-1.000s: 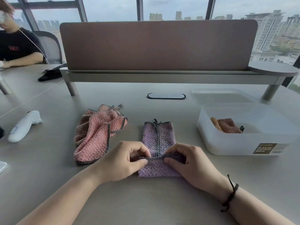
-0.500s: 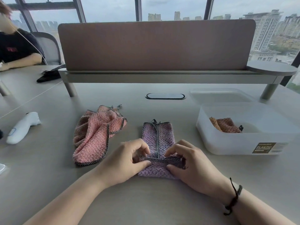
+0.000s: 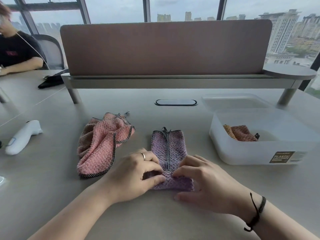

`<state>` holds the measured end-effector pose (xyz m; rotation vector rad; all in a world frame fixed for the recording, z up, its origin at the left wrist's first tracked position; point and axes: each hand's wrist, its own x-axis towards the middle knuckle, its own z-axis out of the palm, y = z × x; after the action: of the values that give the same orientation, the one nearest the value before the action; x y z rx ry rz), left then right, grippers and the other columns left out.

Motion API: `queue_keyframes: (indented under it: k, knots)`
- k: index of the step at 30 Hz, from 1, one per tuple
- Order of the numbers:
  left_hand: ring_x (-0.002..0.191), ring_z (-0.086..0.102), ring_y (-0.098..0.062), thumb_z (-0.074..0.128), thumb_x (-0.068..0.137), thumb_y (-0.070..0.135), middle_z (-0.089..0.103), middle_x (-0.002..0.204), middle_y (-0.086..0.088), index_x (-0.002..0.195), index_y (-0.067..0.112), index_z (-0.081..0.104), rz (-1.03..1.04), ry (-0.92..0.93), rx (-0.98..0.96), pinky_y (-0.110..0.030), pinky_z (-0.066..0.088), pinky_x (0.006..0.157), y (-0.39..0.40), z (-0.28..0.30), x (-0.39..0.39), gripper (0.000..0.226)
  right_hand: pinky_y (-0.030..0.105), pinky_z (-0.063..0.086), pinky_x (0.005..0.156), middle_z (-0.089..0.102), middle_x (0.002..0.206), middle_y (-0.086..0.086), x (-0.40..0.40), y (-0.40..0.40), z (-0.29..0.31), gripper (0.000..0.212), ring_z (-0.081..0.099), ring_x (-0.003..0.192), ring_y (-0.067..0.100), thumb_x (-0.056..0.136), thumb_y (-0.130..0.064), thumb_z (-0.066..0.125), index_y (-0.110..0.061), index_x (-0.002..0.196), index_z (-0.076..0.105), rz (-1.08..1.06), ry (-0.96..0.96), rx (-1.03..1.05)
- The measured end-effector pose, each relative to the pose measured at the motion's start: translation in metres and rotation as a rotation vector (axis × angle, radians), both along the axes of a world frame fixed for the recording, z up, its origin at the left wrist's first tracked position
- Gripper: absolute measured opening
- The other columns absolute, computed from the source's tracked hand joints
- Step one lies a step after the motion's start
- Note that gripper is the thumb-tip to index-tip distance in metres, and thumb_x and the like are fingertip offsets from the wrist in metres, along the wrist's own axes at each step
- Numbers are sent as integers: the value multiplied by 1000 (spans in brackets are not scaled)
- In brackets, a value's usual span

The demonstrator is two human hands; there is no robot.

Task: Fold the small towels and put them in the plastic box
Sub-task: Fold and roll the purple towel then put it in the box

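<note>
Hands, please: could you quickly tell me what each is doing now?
Left hand: pinching the purple towel.
Right hand: pinching the same towel.

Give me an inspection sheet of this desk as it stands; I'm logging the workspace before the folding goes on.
Surface: grey table, oval port set in it.
Job's things: purple towel part-folded; pink towel crumpled to its left; plastic box open, holding an orange towel; lid behind it.
Clutter: white device; black item.
Grippers: left hand and right hand pinch the purple towel's near fold.
Cables: nothing seen on this desk.
Surroundings: divider panel, windows, seated person.
</note>
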<state>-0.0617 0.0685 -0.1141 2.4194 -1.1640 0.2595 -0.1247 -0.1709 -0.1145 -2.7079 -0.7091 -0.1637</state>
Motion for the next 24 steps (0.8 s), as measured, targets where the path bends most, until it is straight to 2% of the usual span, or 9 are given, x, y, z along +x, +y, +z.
queue_keyframes:
  k: [6,9,12,14,16,18,20,22,24]
  knots:
    - [120,44,7,58,72,83,58,122,24,121,34,68,-43,50,130,-11,31,102,1,2,-2,70,28,50,85,60,105,-20,1,1,-2,38,57,96,9,84,-60,56,-37,112,66,-61,-56,12]
    - [123,43,7,59,73,80,57,126,24,124,34,65,-43,29,133,-14,33,104,0,2,-3,68,31,50,81,64,104,-20,3,0,-1,32,58,92,10,94,-55,46,-34,105,67,-88,-91,6]
    - [121,48,5,63,79,64,59,125,22,120,32,66,-24,2,93,-17,37,105,0,-1,-3,52,33,50,75,65,97,-18,4,0,-1,32,57,86,11,98,-50,40,-31,98,65,-109,-109,29]
    - [114,55,3,63,82,50,62,119,20,111,29,69,-4,7,33,-22,44,99,0,-2,-2,36,33,49,73,64,91,-16,4,0,0,32,56,83,11,98,-50,40,-29,96,64,-120,-106,50]
    - [100,58,6,63,85,39,64,108,18,102,26,71,15,48,-47,-19,48,87,-1,-3,-1,24,28,48,74,62,87,-21,3,-2,1,32,53,82,7,92,-58,47,-32,100,64,-131,-101,70]
    - [83,56,10,68,86,32,63,98,17,96,24,72,34,84,-110,-9,43,72,-2,-3,-1,13,22,44,75,51,82,-31,2,-3,2,43,49,83,1,79,-69,57,-37,108,62,-145,-80,54]
    - [71,56,1,72,87,28,61,88,14,90,22,72,59,121,-160,-12,40,62,-3,-3,-1,6,22,44,75,40,77,-36,2,-3,2,47,45,79,-3,73,-67,60,-39,111,60,-156,-78,53]
    - [62,55,-7,72,88,29,59,74,10,85,22,71,94,161,-209,-20,41,56,-3,-3,0,8,25,46,73,46,77,-33,3,-5,1,40,46,73,-3,76,-62,55,-39,109,60,-204,-91,103]
    - [55,52,-6,70,89,34,59,64,3,85,23,69,134,221,-253,-27,41,53,-3,-4,0,12,24,47,70,60,81,-19,3,-5,1,32,53,70,0,79,-58,57,-39,105,62,-276,-73,208]
